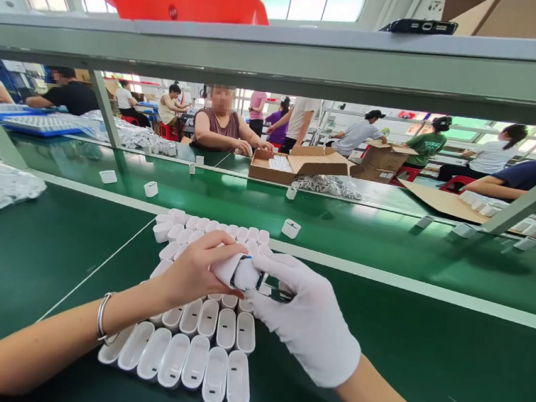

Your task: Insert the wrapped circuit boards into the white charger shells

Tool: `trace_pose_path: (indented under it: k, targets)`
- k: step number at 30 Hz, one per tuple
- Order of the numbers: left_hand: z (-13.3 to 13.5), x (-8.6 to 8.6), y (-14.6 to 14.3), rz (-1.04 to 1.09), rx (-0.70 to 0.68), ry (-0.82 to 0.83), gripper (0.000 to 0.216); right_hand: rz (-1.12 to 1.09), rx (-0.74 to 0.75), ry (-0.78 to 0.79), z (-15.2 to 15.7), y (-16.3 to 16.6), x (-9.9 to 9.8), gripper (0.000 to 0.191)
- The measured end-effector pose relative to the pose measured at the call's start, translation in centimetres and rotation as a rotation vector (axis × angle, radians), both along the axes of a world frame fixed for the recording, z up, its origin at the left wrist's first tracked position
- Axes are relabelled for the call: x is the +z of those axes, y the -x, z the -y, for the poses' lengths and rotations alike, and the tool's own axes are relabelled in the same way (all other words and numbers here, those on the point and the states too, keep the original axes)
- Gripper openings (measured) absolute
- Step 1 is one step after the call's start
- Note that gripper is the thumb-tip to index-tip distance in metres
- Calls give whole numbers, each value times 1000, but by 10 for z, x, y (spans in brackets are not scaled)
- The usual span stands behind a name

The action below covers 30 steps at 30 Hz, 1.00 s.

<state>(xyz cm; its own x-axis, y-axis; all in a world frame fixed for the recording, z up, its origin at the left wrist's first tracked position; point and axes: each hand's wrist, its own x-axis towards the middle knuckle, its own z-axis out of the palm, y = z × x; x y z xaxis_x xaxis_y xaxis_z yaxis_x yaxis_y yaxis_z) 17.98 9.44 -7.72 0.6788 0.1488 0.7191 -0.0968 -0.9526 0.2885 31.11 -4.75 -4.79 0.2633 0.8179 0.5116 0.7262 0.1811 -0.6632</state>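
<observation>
My left hand (200, 261), bare with a silver bangle at the wrist, is closed round a white rounded plastic housing (226, 269) with its open end turned right. My right hand (309, 312) wears a white glove. Its thumb and fingers pinch a small dark part with shiny edges (282, 294) at the mouth of the housing; its exact kind is unclear. Below and behind both hands, several rows of white open oval housings (195, 361) stand on the green work surface (375, 363), many with a small dark slot inside.
Beyond a pale rail (384, 276), a green belt (231, 194) carries scattered white housings (290, 228). At left lies a bag of white parts (1, 188). A shelf (282, 57) overhead holds a red tray (187, 5) and a phone (420, 27). A co-worker (218, 127) sits opposite beside a cardboard box (271, 170).
</observation>
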Motion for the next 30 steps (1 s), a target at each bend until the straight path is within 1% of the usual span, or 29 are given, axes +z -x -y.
trace_pose_path:
  k: [2, 4, 6, 9, 14, 17, 20, 22, 24, 27, 30]
  targets:
    - [1, 0, 1, 38, 20, -44, 40, -33, -33, -5, 2, 1, 1, 34]
    - [3, 0, 1, 53, 35, -75, 38, -55, -51, -1, 2, 1, 3, 43]
    - [5, 1, 2, 45, 51, -86, 38, -46, -3, 23, 0, 2, 4, 47]
    - [6, 1, 2, 6, 70, -79, 40, -57, 75, 63, -3, 2, 5, 43]
    - [5, 1, 2, 2, 111, -67, 41, -210, -19, 124, -5, 3, 4, 41]
    - [5, 1, 2, 8, 125, -78, 41, -261, -21, 190, -5, 3, 6, 40]
    - [6, 1, 2, -9, 132, -87, 39, -385, -26, 287, -7, 3, 7, 43]
    - [6, 2, 2, -23, 130, -82, 40, -462, -11, 322, -10, 2, 4, 41]
    - [6, 3, 2, -40, 127, -68, 41, -488, 11, 302, -13, 2, -1, 38]
    - [6, 3, 3, -73, 130, -42, 40, -470, 1, 246, -15, 2, -9, 33]
    - [5, 3, 3, -109, 145, -19, 38, -437, 6, 222, -14, 4, -12, 30]
